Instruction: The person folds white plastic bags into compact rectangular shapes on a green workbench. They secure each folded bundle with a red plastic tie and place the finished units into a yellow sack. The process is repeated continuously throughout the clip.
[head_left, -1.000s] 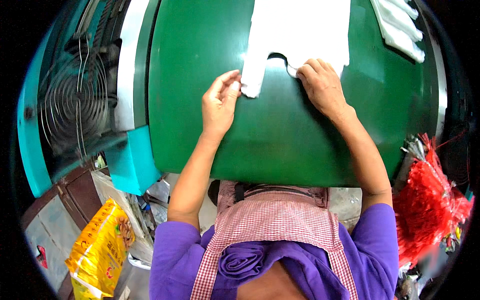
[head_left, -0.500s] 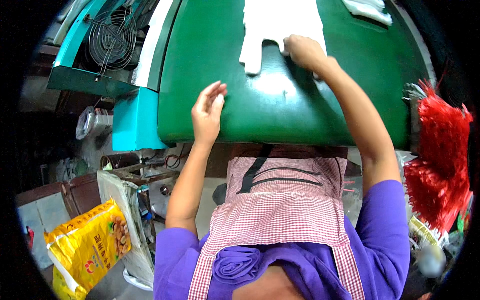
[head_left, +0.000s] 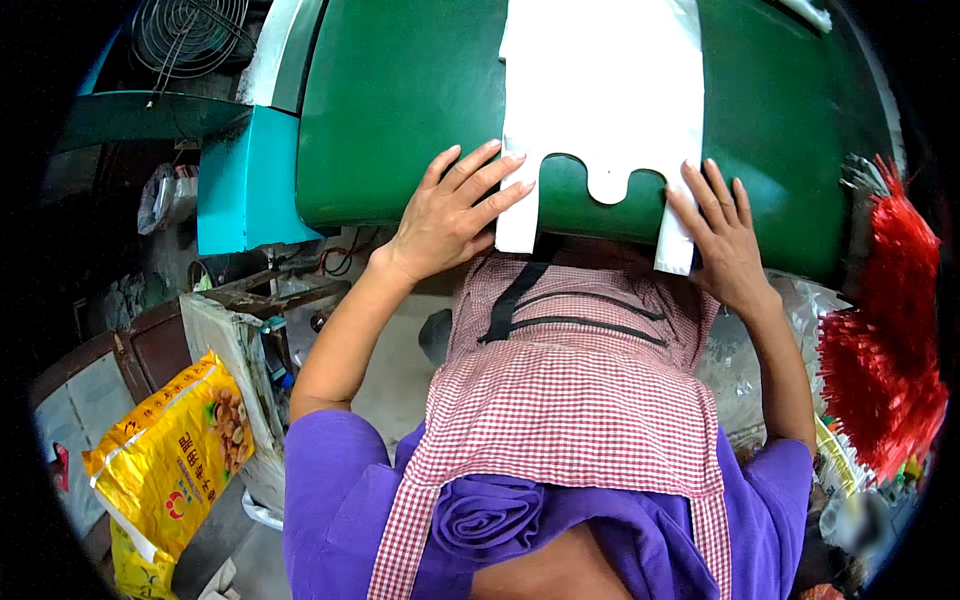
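A green desk (head_left: 400, 110) spans 12 o'clock, bearing a white plastic sheet (head_left: 605, 100) that reaches its near edge. Left hand (head_left: 445, 218) and right hand (head_left: 728, 240) flank the sheet, fingers (head_left: 490, 178) apart, some touching its two strips (head_left: 516, 228); the sheet's body lies at 2 o'clock from the left fingers, 10 o'clock from the right.

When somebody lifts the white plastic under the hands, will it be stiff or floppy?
The white plastic is probably floppy: it looks thin and lies flat on the green surface. Its narrow strips would likely bend first; its smooth face may slide easily.
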